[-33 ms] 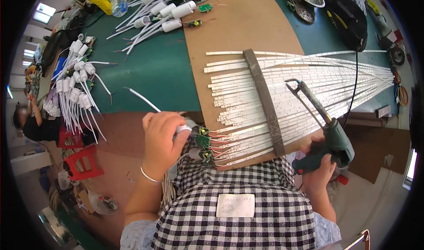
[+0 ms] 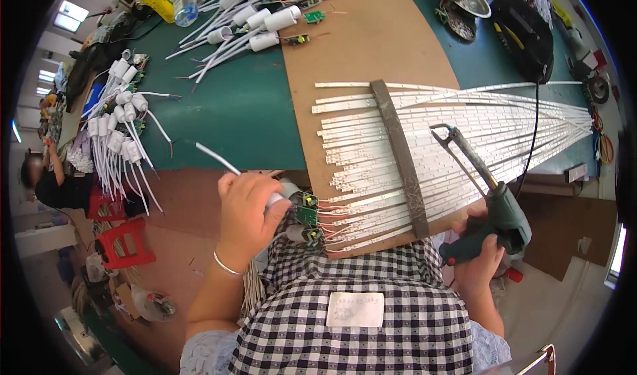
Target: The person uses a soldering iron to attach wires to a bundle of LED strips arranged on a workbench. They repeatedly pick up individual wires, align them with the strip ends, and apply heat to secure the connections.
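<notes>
Only slightly do things shift since the earlier frame: the green bench (image 2: 219, 110), white strips (image 2: 358, 149) and loose white cable (image 2: 217, 158) sit a touch lower and farther right in view (perhaps just my head tilting). My left hand (image 2: 249, 209) closes thumb and fingers around a white housing (image 2: 273, 200), just off the brown board's (image 2: 365, 37) near-left corner, beside a green circuit board (image 2: 306, 214). It looks light, stiff and maybe a little slippery, so I judge its round body the right place to hold. Those thin wires (image 2: 332, 208) seem soft, their joints fragile; I'd avoid pulling there. My right hand (image 2: 479, 262) wraps the handle of a dark green soldering tool (image 2: 511, 219), likely heavier; I'd keep fingers off its metal end.
</notes>
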The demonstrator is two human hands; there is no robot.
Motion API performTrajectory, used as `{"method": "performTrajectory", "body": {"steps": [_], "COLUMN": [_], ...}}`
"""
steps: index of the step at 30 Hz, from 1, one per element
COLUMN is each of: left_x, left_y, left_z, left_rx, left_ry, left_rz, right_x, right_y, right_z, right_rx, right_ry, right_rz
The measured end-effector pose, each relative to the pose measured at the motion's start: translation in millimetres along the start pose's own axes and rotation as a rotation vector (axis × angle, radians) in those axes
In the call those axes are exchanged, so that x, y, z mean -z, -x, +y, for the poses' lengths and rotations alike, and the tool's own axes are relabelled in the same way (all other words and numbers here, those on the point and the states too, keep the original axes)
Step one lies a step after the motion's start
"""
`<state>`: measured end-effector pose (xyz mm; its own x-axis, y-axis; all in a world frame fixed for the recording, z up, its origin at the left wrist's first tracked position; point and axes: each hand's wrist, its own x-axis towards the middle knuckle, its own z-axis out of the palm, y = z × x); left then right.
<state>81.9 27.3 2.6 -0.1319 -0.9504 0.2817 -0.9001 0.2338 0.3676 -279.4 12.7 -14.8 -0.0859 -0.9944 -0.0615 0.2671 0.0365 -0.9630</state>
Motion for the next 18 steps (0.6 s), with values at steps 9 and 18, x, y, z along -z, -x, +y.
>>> {"method": "performTrajectory", "body": {"steps": [9,18], "left_x": [30,-57], "left_y": [-53,-203], "left_z": [-13,-61], "left_rx": [-0.012,-0.136], "left_ry": [0.052,-0.257], "left_rz": [-0.037,0.346], "right_x": [-6,1], "right_y": [-5,5], "right_z": [-1,2], "right_rx": [0.020,0.030], "right_ry": [-0.001,-0.025], "right_rz": [-0.008,0.016]}}
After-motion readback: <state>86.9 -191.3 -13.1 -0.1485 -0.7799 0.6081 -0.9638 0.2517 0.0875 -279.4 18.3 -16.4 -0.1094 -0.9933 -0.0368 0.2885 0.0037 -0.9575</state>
